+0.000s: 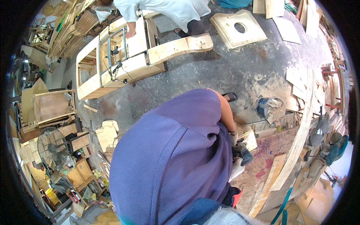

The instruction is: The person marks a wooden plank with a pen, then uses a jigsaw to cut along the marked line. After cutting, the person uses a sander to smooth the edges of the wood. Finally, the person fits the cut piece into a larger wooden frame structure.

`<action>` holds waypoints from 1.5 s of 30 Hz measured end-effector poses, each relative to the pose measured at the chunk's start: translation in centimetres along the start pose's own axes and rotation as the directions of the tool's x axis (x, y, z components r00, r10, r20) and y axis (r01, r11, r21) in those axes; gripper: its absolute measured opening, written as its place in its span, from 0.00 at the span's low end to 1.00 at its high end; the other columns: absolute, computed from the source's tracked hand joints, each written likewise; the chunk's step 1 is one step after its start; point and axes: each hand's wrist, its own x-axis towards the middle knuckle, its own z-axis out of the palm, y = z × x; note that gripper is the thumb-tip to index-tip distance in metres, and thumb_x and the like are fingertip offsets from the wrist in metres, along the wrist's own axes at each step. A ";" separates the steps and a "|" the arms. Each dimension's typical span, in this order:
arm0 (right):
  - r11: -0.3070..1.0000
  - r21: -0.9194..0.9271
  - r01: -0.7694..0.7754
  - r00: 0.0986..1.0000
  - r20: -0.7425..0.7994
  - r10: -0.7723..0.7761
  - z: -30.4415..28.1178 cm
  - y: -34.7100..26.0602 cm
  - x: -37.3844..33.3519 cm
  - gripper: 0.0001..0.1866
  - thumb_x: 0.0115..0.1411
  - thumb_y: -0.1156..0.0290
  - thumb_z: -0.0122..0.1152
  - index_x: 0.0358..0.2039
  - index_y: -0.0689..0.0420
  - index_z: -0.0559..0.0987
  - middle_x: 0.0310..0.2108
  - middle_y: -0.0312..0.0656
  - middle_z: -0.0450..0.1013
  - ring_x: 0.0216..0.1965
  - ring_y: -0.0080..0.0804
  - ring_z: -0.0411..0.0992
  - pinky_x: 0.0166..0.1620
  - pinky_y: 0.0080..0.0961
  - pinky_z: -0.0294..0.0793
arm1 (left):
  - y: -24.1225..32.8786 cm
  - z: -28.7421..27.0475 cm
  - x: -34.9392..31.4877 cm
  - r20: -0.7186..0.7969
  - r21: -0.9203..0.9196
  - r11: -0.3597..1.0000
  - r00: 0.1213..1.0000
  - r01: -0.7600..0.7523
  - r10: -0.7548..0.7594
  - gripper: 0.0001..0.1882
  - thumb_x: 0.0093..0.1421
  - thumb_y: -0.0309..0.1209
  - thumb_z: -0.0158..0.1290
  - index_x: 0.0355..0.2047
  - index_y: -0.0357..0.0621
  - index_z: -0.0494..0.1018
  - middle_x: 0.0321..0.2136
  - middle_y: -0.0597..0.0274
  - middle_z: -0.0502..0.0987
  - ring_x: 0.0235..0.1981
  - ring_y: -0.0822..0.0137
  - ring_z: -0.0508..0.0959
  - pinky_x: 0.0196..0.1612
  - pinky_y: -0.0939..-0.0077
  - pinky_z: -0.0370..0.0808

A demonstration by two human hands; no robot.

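Note:
A purple-blue shirt shoulder and sleeve fill the middle of my view and cover much of the work. From the sleeve my left arm bends down to a banded wrist, where my left hand [234, 140], in a pale glove, is partly hidden. It seems closed at a dark power tool [245, 156], whose exact kind I cannot make out. Just below the tool a white glove [236, 168] shows, apparently my right hand; its fingers are hidden. Beside the tool lie pale wood pieces [249, 140], over a reddish-stained board [264, 155].
Across the floor [258, 56] stands a long wooden frame [131, 77], with another person's hand [130, 34] on it. Stacked shaped panels [240, 30] lie beyond. A bucket [268, 107] is to the right, near a long plank [300, 135]. A fan [53, 147] stands left among clutter.

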 end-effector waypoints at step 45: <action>0.976 -0.188 0.107 0.965 -0.216 -0.147 0.0 1.5 -0.1 0.19 0.62 0.62 0.58 0.35 0.70 0.82 0.29 0.49 0.78 0.24 0.37 0.73 0.27 0.34 0.70 | -15.4 4.7 -23.0 -0.140 -0.044 0.992 0.982 0.122 -0.127 0.35 0.59 0.57 0.54 0.55 0.40 0.78 0.50 0.45 0.81 0.51 0.46 0.81 0.53 0.54 0.77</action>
